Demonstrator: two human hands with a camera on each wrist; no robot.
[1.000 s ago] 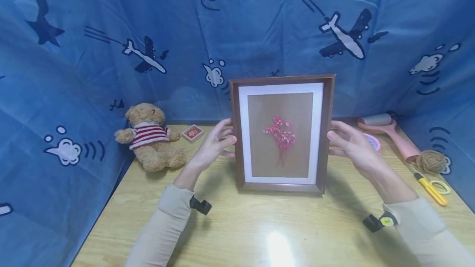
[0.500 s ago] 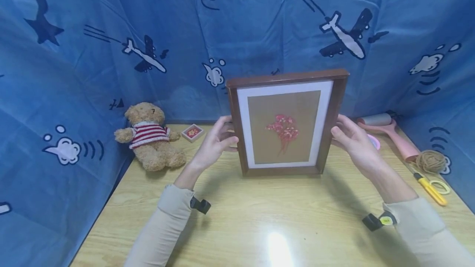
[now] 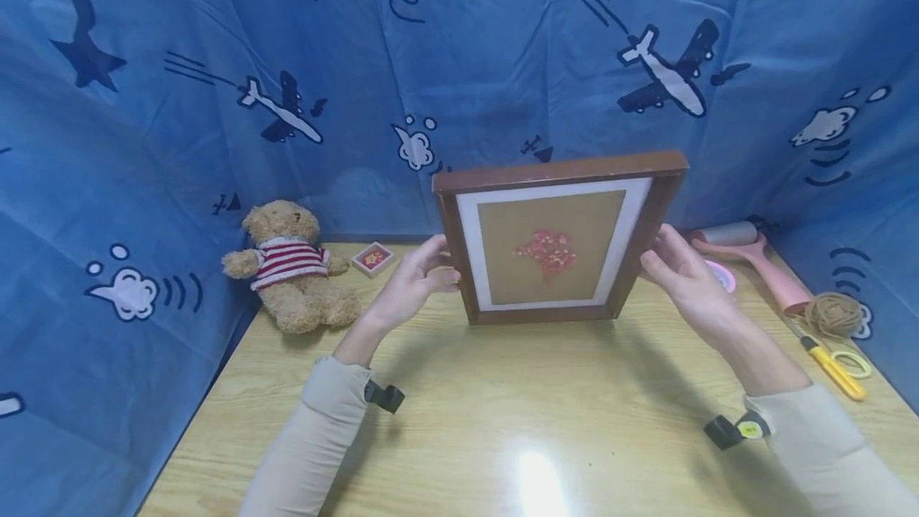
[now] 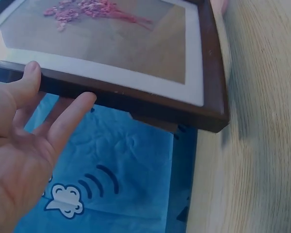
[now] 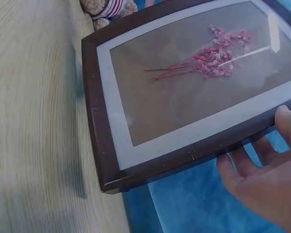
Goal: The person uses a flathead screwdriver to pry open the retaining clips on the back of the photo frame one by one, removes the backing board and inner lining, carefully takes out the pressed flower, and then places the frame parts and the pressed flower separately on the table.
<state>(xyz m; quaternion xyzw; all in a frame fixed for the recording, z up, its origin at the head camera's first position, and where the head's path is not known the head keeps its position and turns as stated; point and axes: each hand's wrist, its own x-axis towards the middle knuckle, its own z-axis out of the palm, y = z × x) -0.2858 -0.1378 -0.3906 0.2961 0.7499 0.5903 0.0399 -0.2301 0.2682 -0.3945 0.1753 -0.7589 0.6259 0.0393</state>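
Note:
A brown picture frame with a white mat and pink dried flowers behind its pane is held between my two hands, its top tipped toward me. My left hand grips the left side, thumb on the front rim and fingers round the edge, as the left wrist view shows. On the opposite side, my right hand holds the rim the same way, with its thumb on the front. Whether the bottom edge touches the wooden table, I cannot tell.
A teddy bear in a striped shirt sits at the back left beside a small square box. Along the right lie a pink lint roller, a ball of twine and a yellow-handled tool. A blue curtain encloses the back and sides.
The picture frame's bottom edge has moved back, away from me, and its top now leans further toward me. Both hands have kept hold of its sides and barely moved.

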